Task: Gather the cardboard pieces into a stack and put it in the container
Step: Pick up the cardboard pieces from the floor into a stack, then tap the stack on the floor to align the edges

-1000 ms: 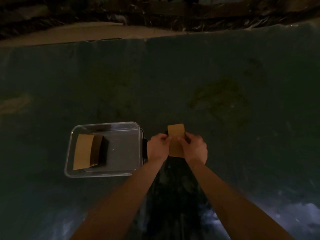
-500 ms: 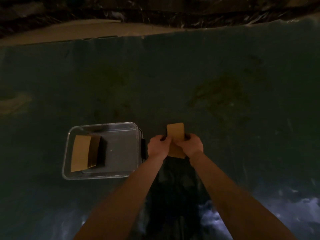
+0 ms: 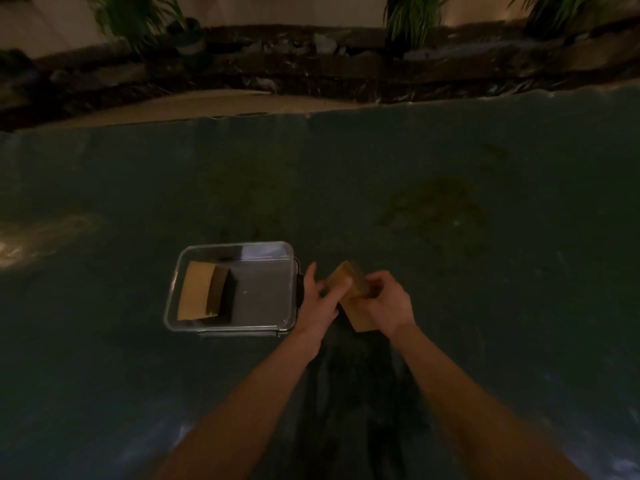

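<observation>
Cardboard stack [image 3: 351, 292]: tilted, clasped between left hand [image 3: 320, 301] and right hand [image 3: 386, 303] above dark tabletop [image 3: 450, 271], just right of clear plastic container [image 3: 284, 252]. Inside container, left end: second cardboard stack [image 3: 197, 294].

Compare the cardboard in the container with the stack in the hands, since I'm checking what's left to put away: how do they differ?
The cardboard in the container rests unheld in the clear container; the stack in the hands is outside it, gripped by the left hand and right hand. The first lies squarer to the view; the held one is angled. Both are brown.
</observation>
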